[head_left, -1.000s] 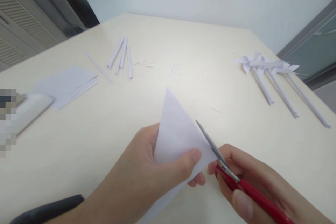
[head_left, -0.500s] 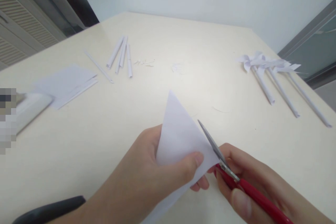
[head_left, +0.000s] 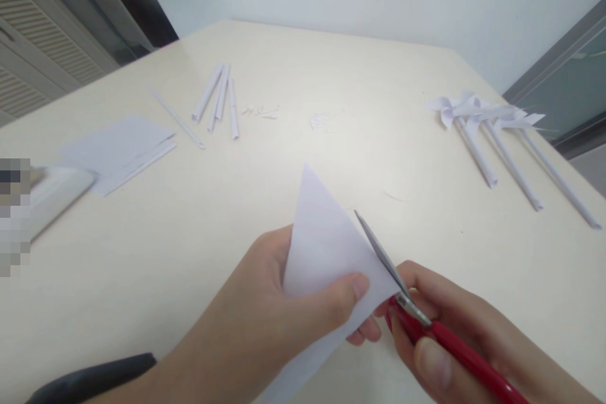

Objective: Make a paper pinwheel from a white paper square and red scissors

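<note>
My left hand [head_left: 279, 309] pinches a white paper folded into a triangle [head_left: 322, 240], thumb on its near face, with the tip pointing away from me. My right hand [head_left: 454, 334] grips red-handled scissors [head_left: 426, 328]. Their grey blades run along the paper's right edge, the tip about halfway up it. Both hands hover just above the cream table [head_left: 331, 88], near its front edge.
Three finished paper pinwheels on rolled sticks [head_left: 492, 132] lie at the right. Several rolled paper sticks [head_left: 218, 98] and small paper scraps [head_left: 260, 112] lie at the back left. A stack of white sheets [head_left: 118, 151] lies at the left. A dark object [head_left: 89, 379] sits at the bottom left.
The scissor blades have crept slightly farther up the paper's right edge. Both hands have shifted a little to the right.
</note>
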Demonstrator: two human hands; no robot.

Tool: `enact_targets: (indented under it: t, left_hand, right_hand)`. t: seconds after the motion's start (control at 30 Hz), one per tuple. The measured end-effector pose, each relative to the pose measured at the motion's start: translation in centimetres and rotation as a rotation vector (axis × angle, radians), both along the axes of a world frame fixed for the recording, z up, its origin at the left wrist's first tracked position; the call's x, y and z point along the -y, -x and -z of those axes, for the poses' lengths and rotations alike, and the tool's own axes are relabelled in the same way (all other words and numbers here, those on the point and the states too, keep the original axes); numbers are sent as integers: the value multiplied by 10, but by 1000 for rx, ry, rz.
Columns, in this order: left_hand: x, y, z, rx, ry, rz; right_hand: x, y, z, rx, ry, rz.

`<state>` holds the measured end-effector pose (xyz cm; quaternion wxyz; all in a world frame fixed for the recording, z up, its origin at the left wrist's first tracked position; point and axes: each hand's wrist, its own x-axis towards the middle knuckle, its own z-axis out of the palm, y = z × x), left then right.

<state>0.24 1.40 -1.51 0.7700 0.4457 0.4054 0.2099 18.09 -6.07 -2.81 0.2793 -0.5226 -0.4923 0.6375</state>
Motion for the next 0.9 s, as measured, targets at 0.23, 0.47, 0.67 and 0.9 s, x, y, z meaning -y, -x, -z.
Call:
enact_targets:
  t: [0.23, 0.47, 0.67, 0.9]
  left_hand:
    - [-2, 0, -3, -70, 11, 13]
    - [-4, 2, -5, -97, -48, 53]
    - [1, 11, 13, -75, 31, -8]
    - [2, 11, 14, -138, 18, -27]
  right_hand:
    - [0, 1, 6, -38, -98, 33]
    - [6, -1, 8, -43, -95, 68]
    - [3, -1, 5, 15, -122, 38]
    - [8, 2, 8, -14, -80, 107]
